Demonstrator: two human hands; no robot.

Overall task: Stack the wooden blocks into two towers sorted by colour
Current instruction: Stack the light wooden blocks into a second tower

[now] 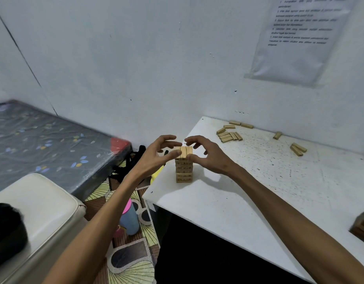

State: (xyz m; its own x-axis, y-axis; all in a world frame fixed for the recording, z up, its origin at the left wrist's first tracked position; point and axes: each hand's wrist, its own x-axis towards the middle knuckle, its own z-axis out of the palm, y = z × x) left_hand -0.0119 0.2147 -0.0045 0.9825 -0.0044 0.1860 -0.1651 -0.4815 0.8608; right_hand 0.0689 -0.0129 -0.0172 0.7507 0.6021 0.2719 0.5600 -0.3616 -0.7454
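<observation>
One tower [184, 169] up on the one desk [259, 191], about seven layers by my count, three blocks across the top, and two grips in shot, left grip [156, 156] and right grip [210, 158]. Along the back, a scatter of loose blocks [228, 134], roughly nine, packed too tight to be sure, then a single block [277, 135], then a pair [298, 149]. One darker stack [361, 226] at the edge, count cut off.
</observation>
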